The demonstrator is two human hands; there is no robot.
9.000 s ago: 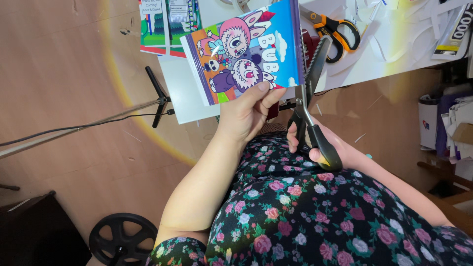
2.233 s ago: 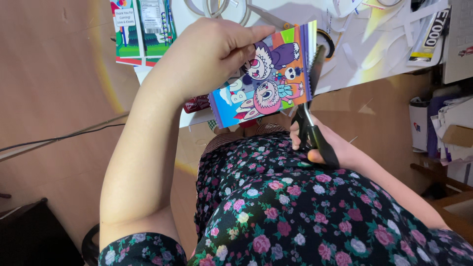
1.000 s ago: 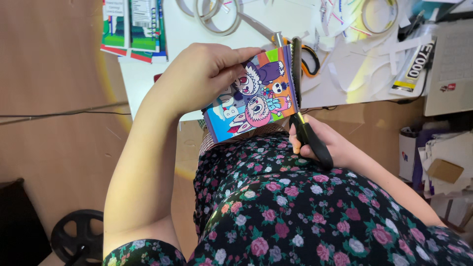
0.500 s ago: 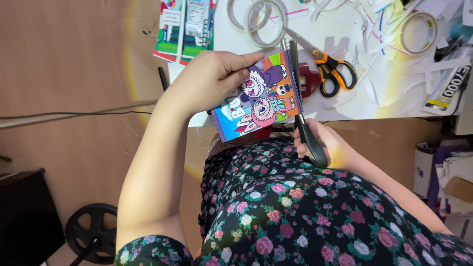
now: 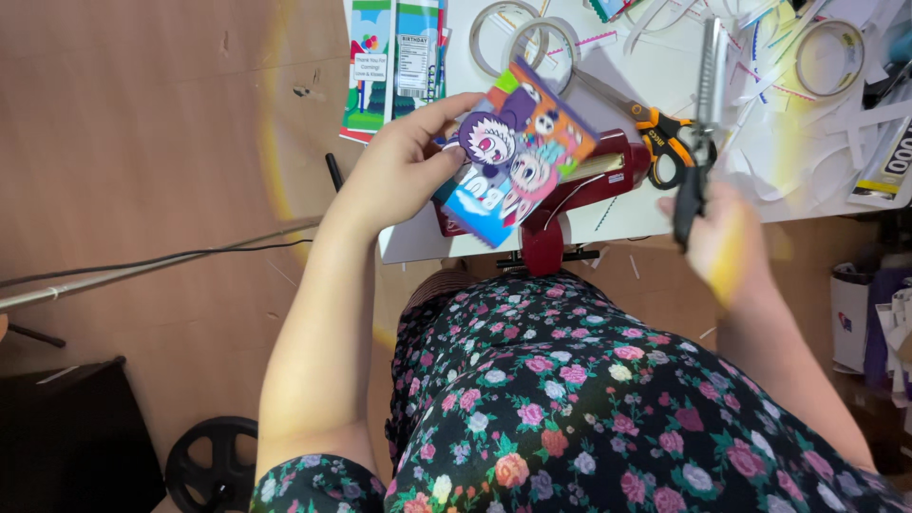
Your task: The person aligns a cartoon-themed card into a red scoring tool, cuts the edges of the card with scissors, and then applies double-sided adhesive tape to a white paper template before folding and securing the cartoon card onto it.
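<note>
- Card [image 5: 513, 152] was pinched at its left edge by the left hand [image 5: 404, 166], thumb on the printed face, other fingers hidden behind it.
- Card hung tilted above the table [image 5: 608, 214] edge, long axis running from upper right down to lower left, directly over the red holder [image 5: 570, 204].
- Right hand [image 5: 722, 242] lay well right of the card, fingers closed around the dark handles of the scissors [image 5: 705, 104].
- Scissors stood nearly upright, blades pressed together and pointing away from the person, apart from the card's right edge.
- Card lay left of the blades; the left hand was the nearer one.
- Orange scissors [image 5: 655, 133] rested on the table between card and blades, amid tape rolls [image 5: 532, 43] and paper strips.
- Right hand was motion-blurred; exact finger placement in the handles could not be made out.
</note>
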